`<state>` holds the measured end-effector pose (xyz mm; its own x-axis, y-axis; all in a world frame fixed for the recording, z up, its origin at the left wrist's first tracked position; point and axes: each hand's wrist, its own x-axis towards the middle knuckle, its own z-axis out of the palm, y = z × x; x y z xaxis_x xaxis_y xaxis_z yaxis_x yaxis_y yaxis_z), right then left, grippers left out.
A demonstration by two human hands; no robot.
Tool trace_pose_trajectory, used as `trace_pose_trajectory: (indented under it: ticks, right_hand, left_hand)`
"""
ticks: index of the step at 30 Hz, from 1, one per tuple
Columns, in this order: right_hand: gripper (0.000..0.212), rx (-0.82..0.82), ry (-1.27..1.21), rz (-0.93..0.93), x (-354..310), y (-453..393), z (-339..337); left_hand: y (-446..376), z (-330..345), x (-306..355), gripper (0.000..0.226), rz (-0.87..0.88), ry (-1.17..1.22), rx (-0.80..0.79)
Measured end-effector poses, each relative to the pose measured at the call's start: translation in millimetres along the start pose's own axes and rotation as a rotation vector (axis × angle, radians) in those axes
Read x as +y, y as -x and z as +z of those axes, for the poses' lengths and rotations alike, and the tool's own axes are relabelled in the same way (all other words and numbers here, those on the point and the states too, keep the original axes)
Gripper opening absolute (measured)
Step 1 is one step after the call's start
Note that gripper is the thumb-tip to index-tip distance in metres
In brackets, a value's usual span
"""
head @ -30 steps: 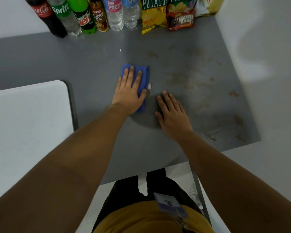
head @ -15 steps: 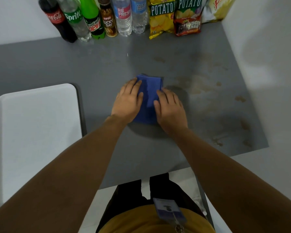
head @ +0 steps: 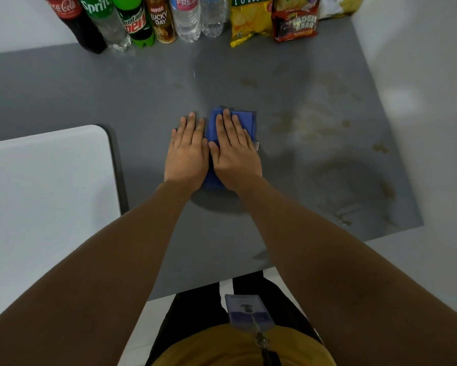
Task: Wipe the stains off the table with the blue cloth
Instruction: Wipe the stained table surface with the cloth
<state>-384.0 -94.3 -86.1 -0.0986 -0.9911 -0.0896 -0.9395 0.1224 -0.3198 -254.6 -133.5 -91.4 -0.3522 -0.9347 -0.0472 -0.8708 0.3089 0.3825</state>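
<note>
Right hand [head: 234,151] lies flat, fingers spread, on the blue cloth [head: 245,122]; left hand [head: 187,151] flat, ungripping, touching the cloth's left edge

Cloth [head: 245,122] on table [head: 142,101]; stains [head: 314,122] right; tray [head: 45,194] left

Readable labels on the bottles and snack bags along the back of the worktop [head: 142,101]

From left: "Coca-Cola" on the dark bottle [head: 74,19], "Sprite" on the clear bottle [head: 103,17], "Mountain Dew" on the green bottle [head: 134,22], "Kopiko Lucky Day" on the brown bottle [head: 160,19], "RE FRESH", cut off, on the pink-labelled water bottle [head: 186,17], "POTATO", cropped at the top, on the yellow chip bag [head: 249,19]. The red bag [head: 294,22] carries print too blurred to read.
</note>
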Motion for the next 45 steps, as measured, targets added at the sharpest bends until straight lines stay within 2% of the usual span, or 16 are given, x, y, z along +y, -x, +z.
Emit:
trace_pose_trajectory:
  ticks: [5, 13, 20, 26, 31, 37, 45]
  right_hand:
    - [0.064, -0.019, 0.013, -0.017, 20, -5, -5]
    - [0.066, -0.006, 0.056, 0.085, 72, 17, -21]
    - [0.094, -0.041, 0.077, 0.137, 75, 64, -20]
    - [0.078, 0.000, 0.064, 0.253, 47, 59, -7]
    - [0.064, 0.040, 0.078, 0.224, 57, 42, -11]
    - [0.062, 0.066, 0.071, 0.282, 90, 40, -22]
    - [0.061, 0.044, 0.070, 0.338, 109, 95, -22]
  left_hand:
    - [3, 1, 1, 0.056, 0.017, -0.063, 0.002]
    - [3, 4, 1, 0.059, 0.015, -0.117, 0.001]
    - [2, 4, 7, 0.058, 0.015, -0.098, -0.014]
    - [3, 9, 14, 0.056, 0.086, -0.067, -0.026]
    - [4, 13, 13, 0.058, 0.090, -0.089, -0.006]
    - [4, 15, 12, 0.057, 0.092, -0.090, 0.016]
    - [4, 13, 13, 0.056, 0.090, -0.099, 0.026]
